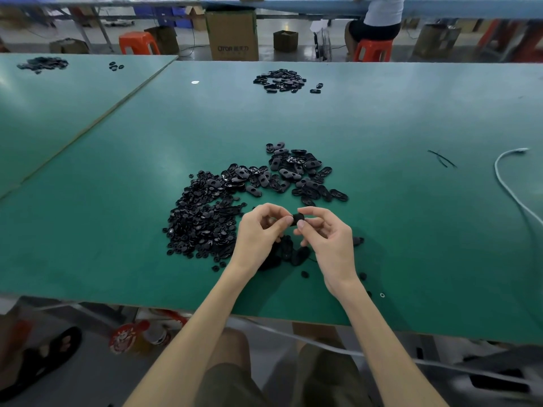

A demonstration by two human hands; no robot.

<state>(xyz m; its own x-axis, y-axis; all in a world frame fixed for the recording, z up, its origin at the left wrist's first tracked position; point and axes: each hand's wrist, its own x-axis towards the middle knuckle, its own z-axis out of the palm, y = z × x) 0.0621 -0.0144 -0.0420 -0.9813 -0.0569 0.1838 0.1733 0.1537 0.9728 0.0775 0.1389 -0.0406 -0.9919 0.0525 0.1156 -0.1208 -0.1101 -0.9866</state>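
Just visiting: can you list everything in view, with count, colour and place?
tables: two, green, side by side
round parts: one large pile, black, left of the hands
oval parts: one pile, black, beyond the hands
far piles: two, black, far side and left table
cable: one, white, right edge of table
cardboard boxes: several, brown, floor beyond tables
stools: two, orange, floor beyond tables
held part: one, black, pinched between both hands
left hand: one, bare, pinching held part
right hand: one, bare, pinching held part
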